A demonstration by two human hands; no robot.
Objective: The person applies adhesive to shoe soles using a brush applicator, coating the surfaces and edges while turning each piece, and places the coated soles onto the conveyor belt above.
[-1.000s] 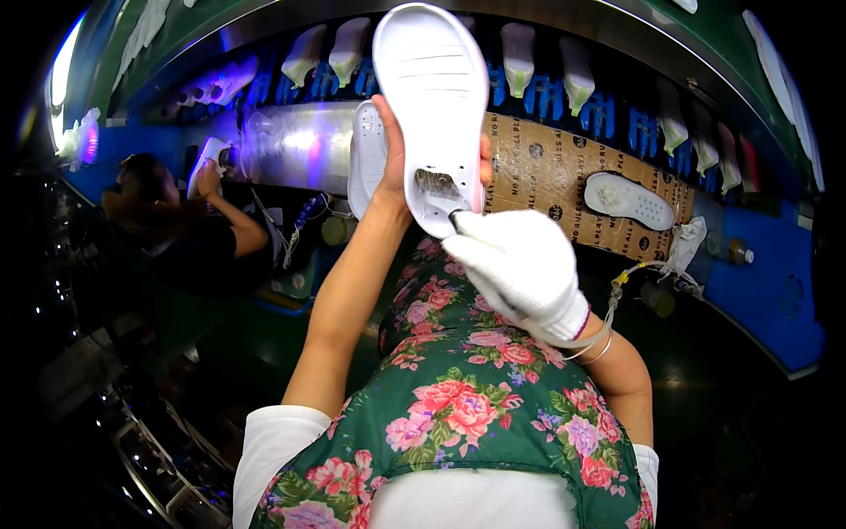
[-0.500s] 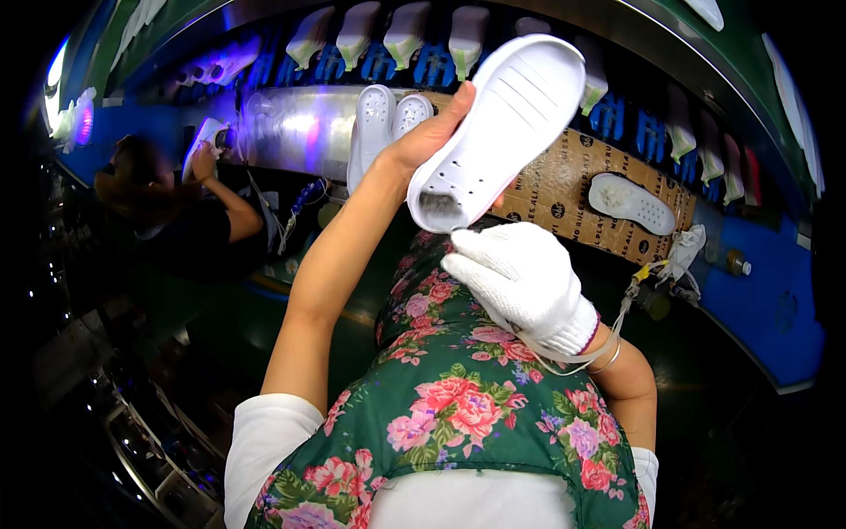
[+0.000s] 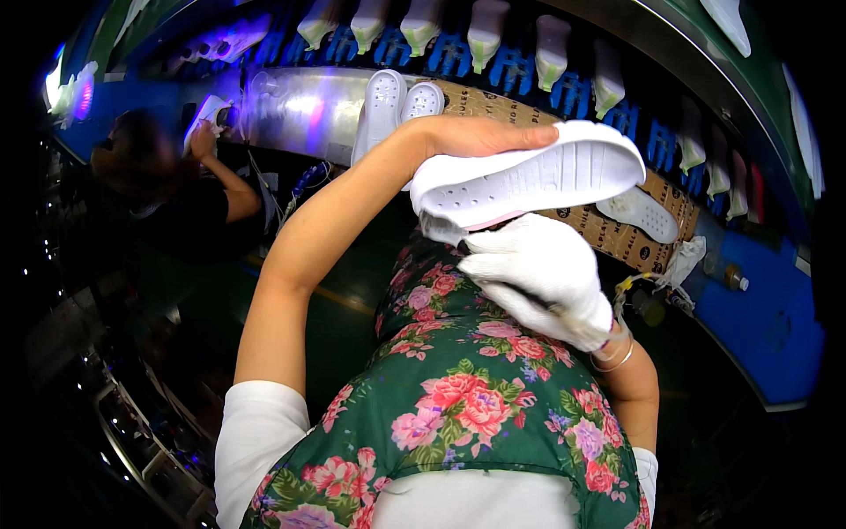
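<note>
A white shoe sole point(image 3: 538, 181) with small holes and ridges is tilted in front of me, its greyish, scuffed end toward my body. My left hand point(image 3: 489, 137), bare, grips it along the far edge, thumb stretched along the rim and the other fingers hidden behind. My right hand point(image 3: 546, 273) wears a white knitted glove. Its fingers are pressed together right at the scuffed end, touching or nearly touching it. A small dark bit shows at the gloved fingertips; what they hold, if anything, I cannot make out. A thin pale band circles the right wrist.
Cardboard point(image 3: 493, 104) covers the bench, with another white sole point(image 3: 648, 216) on it. Two pale soles point(image 3: 384, 101) stand farther left. Shoe-shaped forms point(image 3: 486, 31) hang in a row above blue holders. At right lie crumpled white material point(image 3: 683, 262) and a bottle point(image 3: 736, 279). A co-worker's hand point(image 3: 204, 141) holds a white shoe.
My left hand has tipped and turned the sole, lowering its far end to the right. My gloved hand has shifted slightly right and down, its fingers staying by the scuffed end.
</note>
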